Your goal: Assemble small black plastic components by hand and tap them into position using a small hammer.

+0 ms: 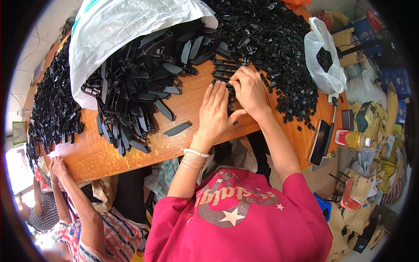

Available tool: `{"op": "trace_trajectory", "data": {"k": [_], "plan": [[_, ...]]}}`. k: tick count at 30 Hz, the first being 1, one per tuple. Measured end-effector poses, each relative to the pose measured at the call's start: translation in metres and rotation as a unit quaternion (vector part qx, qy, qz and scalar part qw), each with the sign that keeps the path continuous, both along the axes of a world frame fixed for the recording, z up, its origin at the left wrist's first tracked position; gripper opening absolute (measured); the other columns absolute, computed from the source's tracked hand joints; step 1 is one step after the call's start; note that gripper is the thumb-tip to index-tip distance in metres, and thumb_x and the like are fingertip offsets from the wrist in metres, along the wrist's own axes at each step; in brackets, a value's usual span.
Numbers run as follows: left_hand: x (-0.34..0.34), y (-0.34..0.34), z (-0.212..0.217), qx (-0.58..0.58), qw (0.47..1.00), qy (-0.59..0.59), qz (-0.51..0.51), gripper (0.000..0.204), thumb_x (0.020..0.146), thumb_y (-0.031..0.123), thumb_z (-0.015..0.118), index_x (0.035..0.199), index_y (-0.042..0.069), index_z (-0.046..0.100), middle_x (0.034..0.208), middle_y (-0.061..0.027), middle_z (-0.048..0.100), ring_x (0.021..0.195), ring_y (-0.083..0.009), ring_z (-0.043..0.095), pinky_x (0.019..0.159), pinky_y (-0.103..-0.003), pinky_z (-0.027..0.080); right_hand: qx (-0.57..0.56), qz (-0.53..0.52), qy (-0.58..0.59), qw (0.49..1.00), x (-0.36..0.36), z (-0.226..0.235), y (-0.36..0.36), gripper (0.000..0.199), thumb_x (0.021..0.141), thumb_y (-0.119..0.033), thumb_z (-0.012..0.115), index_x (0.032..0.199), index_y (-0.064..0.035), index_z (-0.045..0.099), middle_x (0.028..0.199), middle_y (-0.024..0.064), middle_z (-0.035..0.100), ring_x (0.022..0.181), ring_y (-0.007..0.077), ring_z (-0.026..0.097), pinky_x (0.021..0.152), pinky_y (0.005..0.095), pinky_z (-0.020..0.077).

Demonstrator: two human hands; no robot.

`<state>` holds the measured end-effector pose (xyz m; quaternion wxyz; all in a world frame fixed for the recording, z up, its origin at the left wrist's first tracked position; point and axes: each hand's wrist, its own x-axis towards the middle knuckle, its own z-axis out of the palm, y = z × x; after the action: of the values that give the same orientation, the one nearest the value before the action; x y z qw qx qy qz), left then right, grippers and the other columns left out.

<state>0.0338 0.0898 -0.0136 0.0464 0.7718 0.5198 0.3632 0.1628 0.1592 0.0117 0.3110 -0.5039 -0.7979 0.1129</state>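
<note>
A row of slim black plastic parts (224,68) lies side by side like a ladder on the wooden table (192,98). My left hand (214,109) rests flat at the near end of this row, fingers stretched out together, thumb pointing toward my right wrist. Beaded and thin bracelets circle that wrist. My right hand (249,89) is closed over the row's right side, fingertips pinched down; whatever they grip is hidden. Small black pieces (290,96) lie scattered just right of it. One long black plastic piece (178,129) lies alone left of my left wrist.
A white woven sack (131,30) spills long black parts (131,96) at left. Small black pieces heap at the back. A clear plastic bag (325,56), a phone (319,142) and a bottle (352,139) stand right. A co-worker's hands (59,168) are at the left edge.
</note>
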Motion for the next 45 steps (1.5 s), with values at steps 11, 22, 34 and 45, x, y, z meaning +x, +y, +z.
{"op": "trace_trajectory", "data": {"k": [11,22,34,45], "plan": [[-0.004,-0.004,0.013,-0.019,1.0,-0.019,-0.004,0.07,0.083,0.048,0.065,0.116,-0.013,0.054,0.132,-0.0256,0.048,0.127,-0.0375,0.044,0.113,-0.051,0.025,0.031,-0.148,-0.007,0.989,0.058,-0.02,0.026,0.007,0.08,-0.007,0.07,0.078,-0.0021,0.065,0.082,0.0051,0.059,0.083,0.0244,0.057,0.078,0.0367,0.0429],[-0.002,0.021,0.01,-0.024,0.999,0.022,0.041,0.066,0.086,0.045,0.063,0.118,-0.012,0.054,0.126,-0.0227,0.054,0.124,-0.035,0.046,0.11,-0.048,0.03,-0.028,-0.021,0.127,0.991,0.031,0.006,-0.002,0.01,0.081,0.003,0.066,0.09,0.0015,0.061,0.086,0.0081,0.061,0.068,0.0171,0.06,0.062,0.0291,0.0496],[-0.003,0.022,0.006,-0.021,0.999,0.0,0.029,0.06,0.085,0.039,0.065,0.116,-0.011,0.056,0.125,-0.0235,0.054,0.124,-0.0364,0.047,0.109,-0.048,0.031,0.048,0.103,0.081,0.99,0.014,-0.005,0.013,0.013,0.073,0.006,0.067,0.085,0.002,0.066,0.088,0.0095,0.065,0.084,0.0263,0.061,0.076,0.0351,0.0488],[-0.003,0.021,0.006,-0.021,0.999,-0.022,0.025,0.054,0.086,0.036,0.064,0.114,-0.009,0.056,0.125,-0.0235,0.054,0.124,-0.0367,0.047,0.111,-0.049,0.029,0.094,0.106,0.005,0.99,0.012,-0.01,0.007,0.018,0.07,0.007,0.066,0.087,0.0031,0.067,0.092,0.0095,0.063,0.086,0.0265,0.059,0.076,0.0367,0.0484]]}}
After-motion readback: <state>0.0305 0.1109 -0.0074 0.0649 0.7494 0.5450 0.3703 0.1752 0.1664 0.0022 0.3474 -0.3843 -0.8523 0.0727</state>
